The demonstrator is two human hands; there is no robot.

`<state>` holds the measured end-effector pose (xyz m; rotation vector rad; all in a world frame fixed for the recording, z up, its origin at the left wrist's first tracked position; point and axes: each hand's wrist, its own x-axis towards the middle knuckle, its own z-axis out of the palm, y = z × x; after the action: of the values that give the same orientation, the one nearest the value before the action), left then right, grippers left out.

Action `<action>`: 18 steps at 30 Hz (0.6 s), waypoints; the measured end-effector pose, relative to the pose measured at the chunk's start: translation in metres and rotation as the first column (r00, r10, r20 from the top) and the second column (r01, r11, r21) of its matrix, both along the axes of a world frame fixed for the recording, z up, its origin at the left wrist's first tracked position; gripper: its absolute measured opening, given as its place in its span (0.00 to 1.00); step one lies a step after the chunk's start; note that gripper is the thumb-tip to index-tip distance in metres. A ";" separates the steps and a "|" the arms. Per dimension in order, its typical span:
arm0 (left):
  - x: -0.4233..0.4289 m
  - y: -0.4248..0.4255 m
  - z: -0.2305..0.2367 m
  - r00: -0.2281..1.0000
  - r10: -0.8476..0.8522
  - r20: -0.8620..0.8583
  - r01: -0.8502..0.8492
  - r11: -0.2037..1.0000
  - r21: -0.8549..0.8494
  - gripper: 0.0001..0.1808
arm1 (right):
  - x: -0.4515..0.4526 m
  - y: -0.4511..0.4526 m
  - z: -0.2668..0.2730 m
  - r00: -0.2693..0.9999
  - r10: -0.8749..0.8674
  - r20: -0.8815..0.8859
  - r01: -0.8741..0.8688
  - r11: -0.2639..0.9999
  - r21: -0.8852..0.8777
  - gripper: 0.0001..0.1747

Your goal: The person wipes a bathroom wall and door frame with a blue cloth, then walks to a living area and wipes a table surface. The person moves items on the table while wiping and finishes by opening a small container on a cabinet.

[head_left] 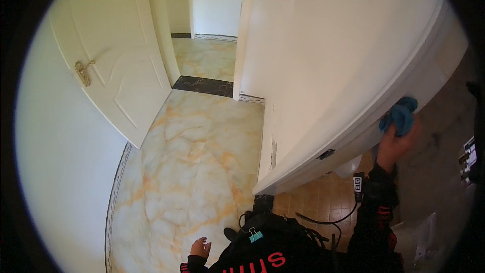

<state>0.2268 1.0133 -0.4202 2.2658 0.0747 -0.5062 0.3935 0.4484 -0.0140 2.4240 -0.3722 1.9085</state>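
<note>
My right hand (399, 146) grips a crumpled blue cloth (399, 117). The cloth lies against the inner face of a white door frame (373, 131), well above the dark strike plate (326, 154) set in the jamb. Low on the other side, my left hand (201, 248) hangs beside my body over the marble-look floor, fingers loosely bent and apart, with nothing in it.
A cream door (121, 53) with an ornate handle (85, 70) stands swung back at the left. Beyond it, a black stone threshold (204, 85) crosses a doorway. A black cable (329, 222) hangs near my right arm. Peeling paint (273, 151) marks the low wall.
</note>
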 end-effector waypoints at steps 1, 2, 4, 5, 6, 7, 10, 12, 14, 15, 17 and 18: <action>0.012 -0.004 -0.007 1.000 -0.010 -0.011 0.010 1.000 -0.002 0.21 | 0.004 -0.002 -0.003 0.998 0.043 0.045 -0.040 0.997 -0.062 0.21; 0.026 -0.009 -0.013 1.000 -0.016 -0.022 0.016 1.000 -0.010 0.21 | 0.006 -0.003 -0.010 0.995 0.078 0.056 -0.073 0.994 -0.083 0.20; 0.057 -0.018 -0.023 0.997 -0.081 0.015 0.081 0.996 -0.030 0.22 | 0.007 -0.004 -0.030 0.991 0.109 0.071 -0.092 0.972 -0.215 0.19; 0.073 -0.021 -0.027 0.995 -0.100 -0.018 0.099 0.994 -0.045 0.22 | 0.007 -0.005 -0.041 0.988 0.149 0.049 -0.143 0.985 -0.099 0.20; 0.091 -0.024 -0.030 0.991 -0.130 -0.016 0.129 0.989 -0.068 0.22 | 0.007 -0.006 -0.050 0.979 0.199 0.031 -0.198 0.980 -0.020 0.21; 0.112 -0.026 -0.034 0.986 -0.160 -0.045 0.156 0.985 -0.080 0.22 | 0.007 -0.009 -0.060 0.969 0.241 0.054 -0.244 0.968 0.061 0.21; 0.172 -0.026 -0.048 0.922 -0.360 -0.140 0.367 0.930 0.027 0.24 | 0.005 -0.019 -0.084 0.949 0.193 0.250 -0.243 0.952 0.187 0.21; 0.213 -0.017 -0.056 0.849 -0.478 -0.225 0.513 0.847 0.140 0.26 | 0.000 -0.027 -0.098 0.969 0.053 0.243 -0.111 0.967 0.230 0.21; 0.243 0.002 -0.061 0.833 -0.465 -0.299 0.524 0.836 0.159 0.27 | -0.009 -0.036 -0.114 0.973 -0.088 0.212 0.032 0.967 0.254 0.21; 0.267 0.005 -0.065 0.826 -0.452 -0.336 0.525 0.834 0.169 0.28 | -0.015 -0.041 -0.122 0.965 -0.152 0.214 0.089 0.957 0.277 0.20; 0.304 0.023 -0.067 0.851 -0.387 -0.356 0.474 0.858 0.200 0.28 | -0.031 -0.053 -0.137 0.943 -0.274 0.188 0.202 0.921 0.333 0.20; 0.324 0.024 -0.070 0.819 -0.420 -0.392 0.529 0.817 0.230 0.27 | -0.040 -0.058 -0.146 0.925 -0.341 0.164 0.263 0.891 0.370 0.20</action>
<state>0.5508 1.0378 -0.4903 2.5045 -0.2843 -1.2219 0.3532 0.3908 -0.1599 2.1483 -1.1124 2.1158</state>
